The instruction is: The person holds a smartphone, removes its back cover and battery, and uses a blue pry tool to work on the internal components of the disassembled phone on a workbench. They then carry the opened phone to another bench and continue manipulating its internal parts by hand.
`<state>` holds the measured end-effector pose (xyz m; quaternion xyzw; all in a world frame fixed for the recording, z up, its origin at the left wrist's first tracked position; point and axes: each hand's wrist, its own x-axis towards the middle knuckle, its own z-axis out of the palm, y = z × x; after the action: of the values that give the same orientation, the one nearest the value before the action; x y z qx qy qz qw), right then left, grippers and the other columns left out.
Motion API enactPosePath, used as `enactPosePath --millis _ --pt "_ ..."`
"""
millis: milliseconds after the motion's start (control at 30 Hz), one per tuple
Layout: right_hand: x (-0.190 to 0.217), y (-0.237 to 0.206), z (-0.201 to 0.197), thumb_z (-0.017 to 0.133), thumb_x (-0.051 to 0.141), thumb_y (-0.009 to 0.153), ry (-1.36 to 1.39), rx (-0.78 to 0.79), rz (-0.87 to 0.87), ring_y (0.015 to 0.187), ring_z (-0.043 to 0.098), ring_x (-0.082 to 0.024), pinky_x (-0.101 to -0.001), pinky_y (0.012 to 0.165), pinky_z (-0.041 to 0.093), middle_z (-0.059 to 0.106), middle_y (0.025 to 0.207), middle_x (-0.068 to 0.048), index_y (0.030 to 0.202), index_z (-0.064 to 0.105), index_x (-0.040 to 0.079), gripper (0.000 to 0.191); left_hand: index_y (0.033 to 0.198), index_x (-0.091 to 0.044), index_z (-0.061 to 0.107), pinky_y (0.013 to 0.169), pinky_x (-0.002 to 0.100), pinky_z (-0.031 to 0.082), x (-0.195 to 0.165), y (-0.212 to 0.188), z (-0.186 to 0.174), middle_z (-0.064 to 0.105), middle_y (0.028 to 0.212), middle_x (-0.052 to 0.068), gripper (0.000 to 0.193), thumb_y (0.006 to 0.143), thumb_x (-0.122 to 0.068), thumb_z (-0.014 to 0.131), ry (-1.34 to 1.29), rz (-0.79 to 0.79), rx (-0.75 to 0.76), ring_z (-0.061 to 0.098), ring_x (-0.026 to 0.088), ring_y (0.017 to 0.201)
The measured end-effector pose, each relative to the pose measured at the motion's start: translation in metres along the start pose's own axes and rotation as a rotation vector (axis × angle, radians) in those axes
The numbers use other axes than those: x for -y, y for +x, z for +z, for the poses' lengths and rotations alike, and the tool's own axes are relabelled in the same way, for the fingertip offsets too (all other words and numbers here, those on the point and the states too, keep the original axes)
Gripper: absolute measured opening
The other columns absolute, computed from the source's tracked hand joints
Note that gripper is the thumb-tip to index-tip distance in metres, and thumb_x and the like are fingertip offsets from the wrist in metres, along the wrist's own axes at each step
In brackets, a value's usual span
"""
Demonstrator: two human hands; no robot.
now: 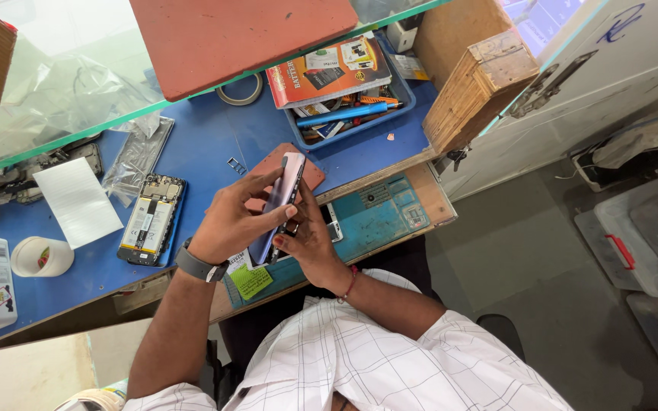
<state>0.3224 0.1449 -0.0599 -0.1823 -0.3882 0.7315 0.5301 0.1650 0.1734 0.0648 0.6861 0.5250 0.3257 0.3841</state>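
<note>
Both hands hold a slim purple phone (283, 199) on edge above the blue work mat (207, 141). My left hand (234, 221), with a dark watch on the wrist, grips its back and upper side. My right hand (308, 240), with a red thread on the wrist, pinches its lower edge with the fingertips. A small reddish pad (310, 173) lies under the phone. An opened phone (151, 219) with its battery showing lies to the left on the mat.
A blue tray (352, 114) of tools and a printed box stand at the back. A teal mat (378, 213), tape rolls (41, 256), a white sheet (76, 202), a wooden block (477, 80) and floor bins (641, 236) surround the bench.
</note>
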Motion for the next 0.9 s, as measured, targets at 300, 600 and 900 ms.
enactPosePath --millis 300,600,900 --pt "-0.007 0.004 -0.003 0.080 0.008 0.088 -0.015 -0.033 0.002 0.131 0.050 -0.019 -0.0332 0.109 0.052 0.041 0.148 -0.007 0.170 0.005 0.016 0.111 0.142 0.001 0.058 0.083 0.031 0.057 0.010 0.001 0.003 0.062 0.125 0.011 0.073 0.083 -0.036 0.080 0.001 -0.041 0.011 0.068 0.017 0.100" --pt "-0.014 0.007 -0.010 0.077 0.005 0.092 0.002 -0.013 -0.034 0.138 0.048 -0.016 -0.0282 0.108 0.051 0.036 0.162 -0.007 0.171 0.006 0.016 0.106 0.141 0.008 0.057 0.090 0.034 0.054 0.030 0.001 0.002 0.058 0.132 0.019 0.077 0.088 -0.045 0.077 0.011 0.042 0.016 0.063 0.024 0.114" --pt "-0.066 0.014 -0.021 0.080 0.003 0.088 0.127 -0.009 -0.028 0.120 0.062 -0.012 -0.0155 0.077 0.058 0.042 0.152 -0.011 0.170 0.006 0.018 0.111 0.137 0.009 0.062 0.086 0.036 0.056 0.061 -0.016 -0.016 0.065 0.117 0.022 0.074 0.083 -0.039 0.081 0.133 0.176 -0.129 0.068 0.029 0.101"
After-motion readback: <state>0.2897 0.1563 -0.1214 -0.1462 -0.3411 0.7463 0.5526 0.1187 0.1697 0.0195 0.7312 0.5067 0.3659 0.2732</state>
